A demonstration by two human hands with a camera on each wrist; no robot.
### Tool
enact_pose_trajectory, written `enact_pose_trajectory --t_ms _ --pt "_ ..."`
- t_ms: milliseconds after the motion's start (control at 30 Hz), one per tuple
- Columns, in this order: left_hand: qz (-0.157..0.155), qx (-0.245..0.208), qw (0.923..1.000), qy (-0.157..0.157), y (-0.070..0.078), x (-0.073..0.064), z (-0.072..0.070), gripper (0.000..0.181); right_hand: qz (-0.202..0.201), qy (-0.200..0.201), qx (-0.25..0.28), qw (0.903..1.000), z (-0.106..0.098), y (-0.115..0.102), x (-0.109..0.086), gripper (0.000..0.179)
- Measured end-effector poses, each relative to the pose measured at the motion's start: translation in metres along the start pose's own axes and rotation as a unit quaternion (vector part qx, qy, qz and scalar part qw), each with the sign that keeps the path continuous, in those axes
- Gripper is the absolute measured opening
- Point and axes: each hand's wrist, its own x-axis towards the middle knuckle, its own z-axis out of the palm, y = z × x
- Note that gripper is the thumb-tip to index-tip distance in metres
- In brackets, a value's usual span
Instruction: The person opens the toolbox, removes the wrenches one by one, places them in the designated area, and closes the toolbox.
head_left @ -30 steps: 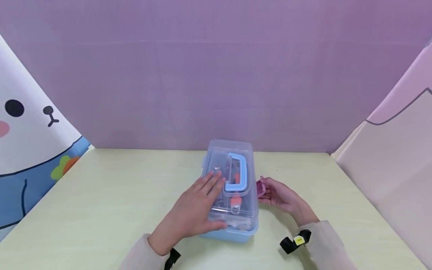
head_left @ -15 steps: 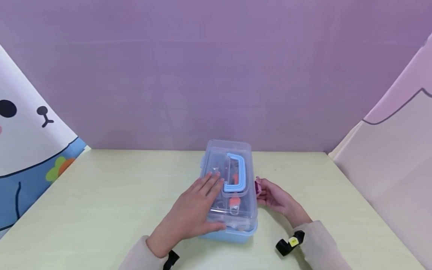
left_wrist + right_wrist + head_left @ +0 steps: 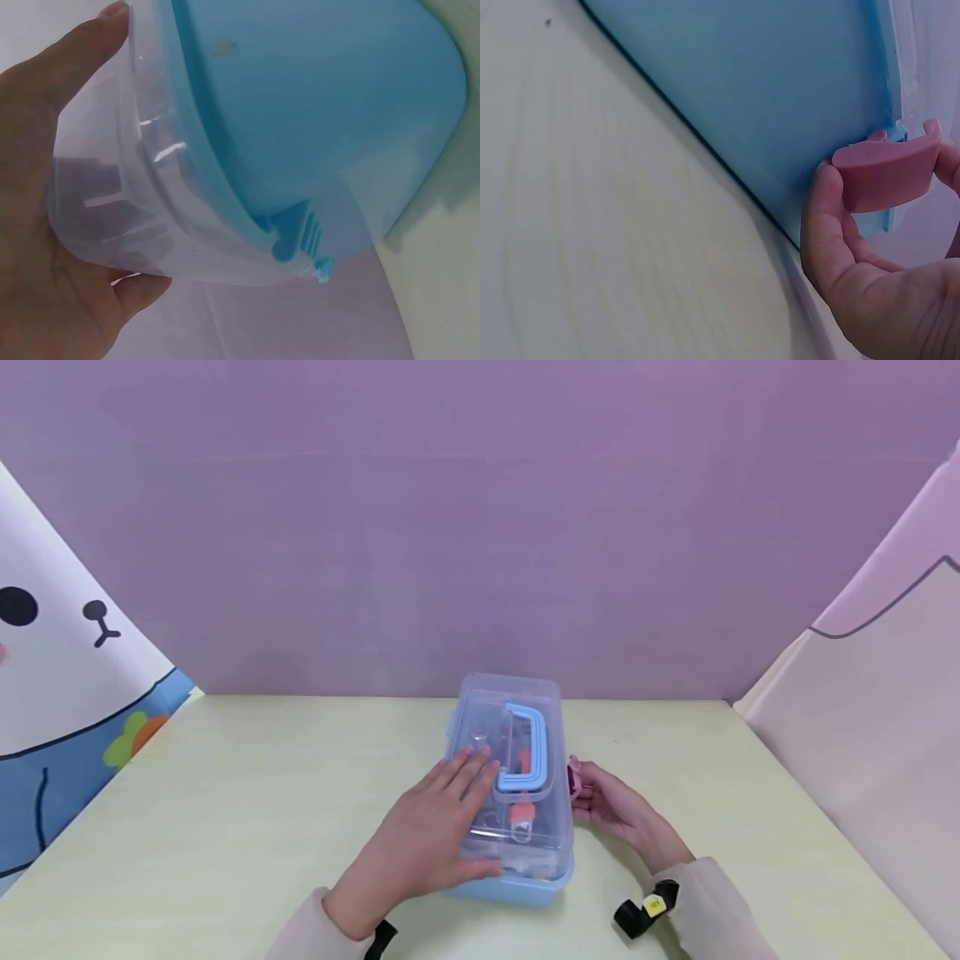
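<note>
A storage box with a clear lid (image 3: pixel 553 827) and light blue base (image 3: pixel 517 890) stands on the table. Its blue carry handle (image 3: pixel 538 752) lies folded flat on the lid. My left hand (image 3: pixel 423 839) rests on the lid's left part, fingers outstretched and thumb at the near end. At the box's right side, my right hand (image 3: pixel 618 802) pinches a pink plastic latch (image 3: pixel 889 172) between thumb and fingers. In the right wrist view the latch sits against the blue side, just below the lid edge. Small orange-and-clear items (image 3: pixel 522 814) show through the lid.
A pale wooden table (image 3: pixel 262 793) lies under the box. Behind it rises a purple cloth wall (image 3: pixel 480 527). Printed cloth panels stand at the left (image 3: pixel 67 693) and right (image 3: pixel 885 718). Black wrist cameras (image 3: pixel 637 917) are strapped over the light sleeves.
The pink latch has turned in closer against the box's right side, and my right hand has shifted slightly left with it. My left hand stays on the lid.
</note>
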Motion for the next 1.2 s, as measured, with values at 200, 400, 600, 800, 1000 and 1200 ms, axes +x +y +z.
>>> enact_pose_trajectory --t_ms 200,400,600,800,1000,1200 --pt "0.025 -0.004 0.9996 -0.014 0.004 0.002 -0.002 0.096 -0.006 -0.020 0.001 0.9998 0.000 0.000 0.002 0.023" --pt "0.042 0.030 0.9987 -0.002 0.015 0.008 -0.003 0.103 -0.012 -0.031 0.002 0.9995 0.002 0.000 0.003 0.024" --pt "0.069 0.037 0.9969 -0.007 0.035 0.020 -0.002 0.103 -0.011 -0.034 0.000 0.9994 0.002 0.002 0.004 0.025" --pt "0.075 0.066 0.9950 -0.001 0.052 0.033 0.003 0.103 -0.009 -0.023 0.012 0.9996 -0.001 0.003 0.004 0.026" --pt "0.067 0.056 0.9962 0.007 0.055 0.034 0.004 0.098 -0.003 -0.032 0.008 0.9995 -0.003 0.003 0.004 0.030" --pt "0.064 0.037 0.9971 0.019 0.050 0.034 -0.004 0.095 -0.003 -0.044 0.007 0.9990 -0.002 0.004 0.006 0.029"
